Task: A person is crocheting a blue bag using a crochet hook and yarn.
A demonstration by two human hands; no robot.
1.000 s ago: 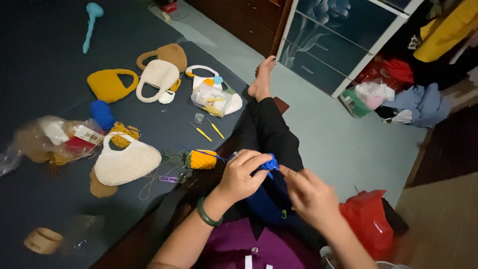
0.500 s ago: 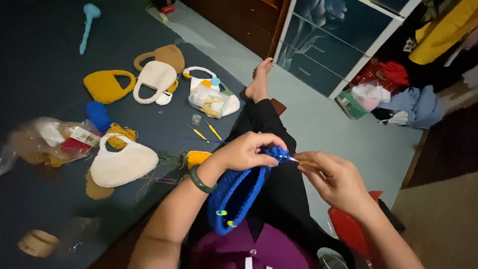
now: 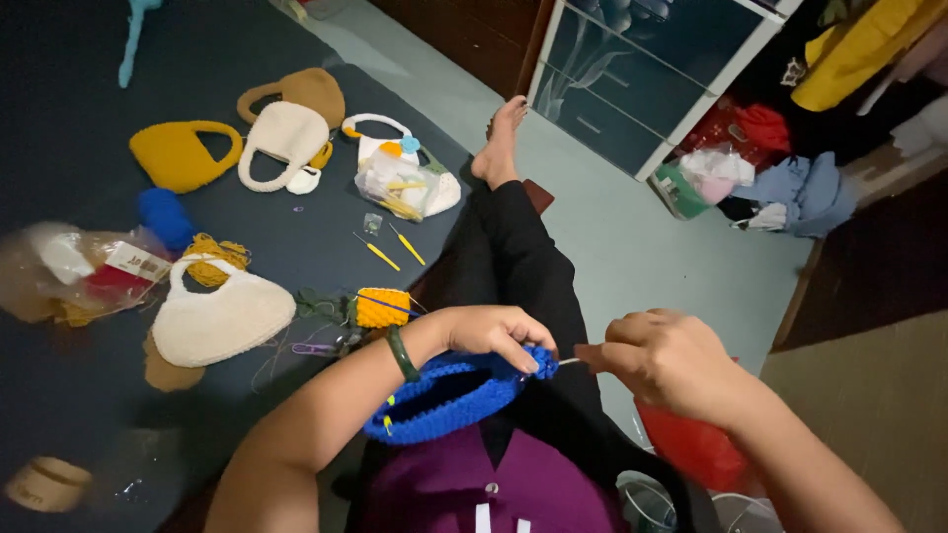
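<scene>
blue crochet piece (image 3: 444, 400), soft and floppy by the looks, is pinched at the rim by left hand (image 3: 494, 334); crochet hook (image 3: 571, 361) is clamped in right hand (image 3: 671, 363).

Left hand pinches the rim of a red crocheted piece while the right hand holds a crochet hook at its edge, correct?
Not quite. In the head view the crocheted piece is blue, not red. The rest stands: the left hand pinches its rim and the right hand holds a crochet hook at its edge.

Dim indoor light, brighter on the pale floor, with motion blur and wide-angle bending at the edges.
</scene>
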